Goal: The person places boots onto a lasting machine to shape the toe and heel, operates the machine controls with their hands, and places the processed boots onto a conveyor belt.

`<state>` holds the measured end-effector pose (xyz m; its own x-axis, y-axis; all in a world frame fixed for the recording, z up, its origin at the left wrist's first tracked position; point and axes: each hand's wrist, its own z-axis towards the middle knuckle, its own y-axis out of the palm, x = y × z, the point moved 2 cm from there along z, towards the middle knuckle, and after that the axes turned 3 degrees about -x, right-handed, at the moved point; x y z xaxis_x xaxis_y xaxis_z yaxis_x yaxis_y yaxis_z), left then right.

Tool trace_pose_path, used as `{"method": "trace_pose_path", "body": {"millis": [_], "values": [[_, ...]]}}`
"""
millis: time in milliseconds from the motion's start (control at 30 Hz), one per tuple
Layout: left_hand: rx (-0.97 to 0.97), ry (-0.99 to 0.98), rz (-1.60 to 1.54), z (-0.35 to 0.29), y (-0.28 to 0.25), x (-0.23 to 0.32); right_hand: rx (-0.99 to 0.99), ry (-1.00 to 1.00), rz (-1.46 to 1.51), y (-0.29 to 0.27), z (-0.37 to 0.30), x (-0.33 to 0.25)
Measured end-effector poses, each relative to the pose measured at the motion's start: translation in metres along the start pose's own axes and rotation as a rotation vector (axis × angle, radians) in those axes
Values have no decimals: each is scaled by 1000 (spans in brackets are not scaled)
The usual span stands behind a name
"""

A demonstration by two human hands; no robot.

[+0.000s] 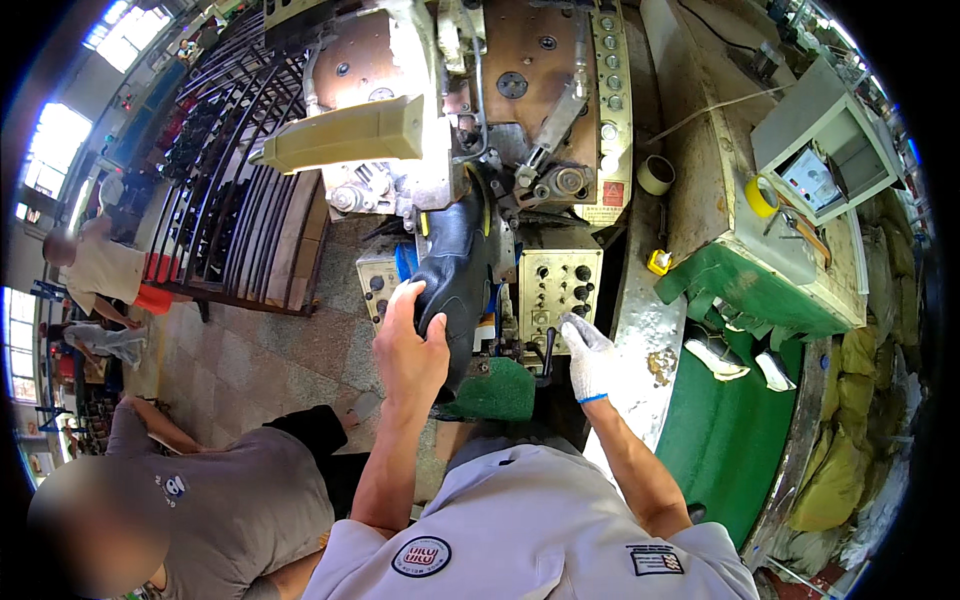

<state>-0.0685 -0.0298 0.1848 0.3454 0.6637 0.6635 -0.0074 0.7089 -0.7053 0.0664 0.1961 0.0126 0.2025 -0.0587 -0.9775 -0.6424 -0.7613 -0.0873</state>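
Head view: bare L hand point(410, 348) had thumb + fingertips on the black boot point(455, 275), which lay approx. 1–3 o'clock of them; couldn't tell if they gripped or just rested. Boot's 12 o'clock end was up at the mach. point(540, 75). Gloved R hand point(590, 358), fingers part-bent, sat at boot's 4 o'clock, by the panel point(560, 295), w/ lever point(547, 355) at 9; couldn't tell if it held/touched anything.
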Motion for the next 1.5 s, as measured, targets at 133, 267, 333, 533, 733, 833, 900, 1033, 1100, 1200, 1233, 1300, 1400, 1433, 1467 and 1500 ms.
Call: {"method": "trace_pose_path", "body": {"millis": [133, 267, 333, 533, 733, 833, 900, 1033, 1100, 1200, 1233, 1300, 1400, 1433, 1467, 1500], "values": [[-24, 24, -105, 0, 1, 0, -39, 51, 118, 20, 5, -2], [-28, 36, -150, 0, -2, -9, -87, -3, 37, 46, 18, -15], [-23, 54, -173, 1, -1, -14, -115, -10, 45, 59, 24, -22], [-27, 93, -217, 3, -1, -23, -128, 116, 187, 91, 34, -40], [-25, 113, -268, 7, -4, -25, -133, 76, 157, 109, 41, -44], [2, 144, -298, 11, -5, -23, -127, 173, 279, 112, 47, -37], [9, 187, -315, 16, -6, -18, -147, 202, 405, 117, 55, -34], [-17, 330, -332, 23, -3, 17, -218, 89, 617, 116, 74, -23], [-72, 408, -359, 15, -7, 38, -230, 88, 657, 110, 73, -23], [-134, 589, -408, -19, -13, 63, -249, 119, 707, 104, 72, -23], [-203, 607, -415, -41, -8, 68, -263, 118, 720, 102, 72, -25], [-206, 719, -371, -77, 1, 78, -294, 122, 734, 98, 69, -29], [-483, 765, -660, -89, -11, 80, -328, 126, 752, 79, 63, -33], [-507, 728, -683, -83, -21, 77, -328, 125, 755, 68, 59, -35], [-367, 771, -642, -75, -19, 63, -338, 124, 758, 59, 56, -38], [-214, 799, -575, -65, -12, 47, -371, 129, 767, 59, 54, -38]]}}
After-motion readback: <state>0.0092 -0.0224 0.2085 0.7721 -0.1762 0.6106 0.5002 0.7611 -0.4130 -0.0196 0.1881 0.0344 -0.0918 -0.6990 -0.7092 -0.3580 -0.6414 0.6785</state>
